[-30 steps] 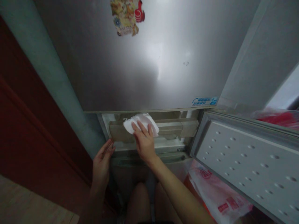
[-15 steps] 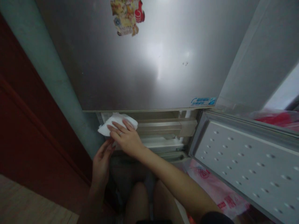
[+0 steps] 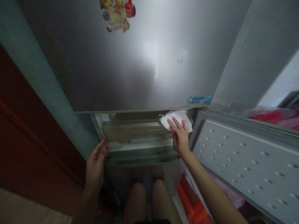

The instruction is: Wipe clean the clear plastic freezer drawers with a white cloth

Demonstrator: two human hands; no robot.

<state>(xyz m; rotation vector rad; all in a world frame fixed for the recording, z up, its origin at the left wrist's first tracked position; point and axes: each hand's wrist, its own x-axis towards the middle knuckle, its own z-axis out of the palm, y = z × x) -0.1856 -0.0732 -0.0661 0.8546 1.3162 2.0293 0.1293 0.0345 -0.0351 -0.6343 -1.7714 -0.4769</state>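
My right hand [image 3: 180,137] presses a folded white cloth [image 3: 179,119] with frayed edges against the right end of a drawer front [image 3: 137,129] inside the open lower compartment of a refrigerator. Its fingers lie spread over the cloth. At the lower left corner of that compartment is my left hand [image 3: 97,157], fingers extended with the tips at the frame edge, holding nothing. The compartment door [image 3: 245,161], white and dimpled inside, stands swung out to the right. Above the opening is the shut metallic upper door [image 3: 130,71].
A colourful magnet [image 3: 114,15] sticks to the upper door. An orange object [image 3: 192,202] is at the lower right, below the open door. Beyond the door lies red plastic wrapping [image 3: 273,116]. A reddish-brown wooden panel [image 3: 35,133] stands on the left.
My right hand has carried the white cloth from the left end of the drawer front to its right end. My left hand stays near the lower left corner, apart from the cloth.
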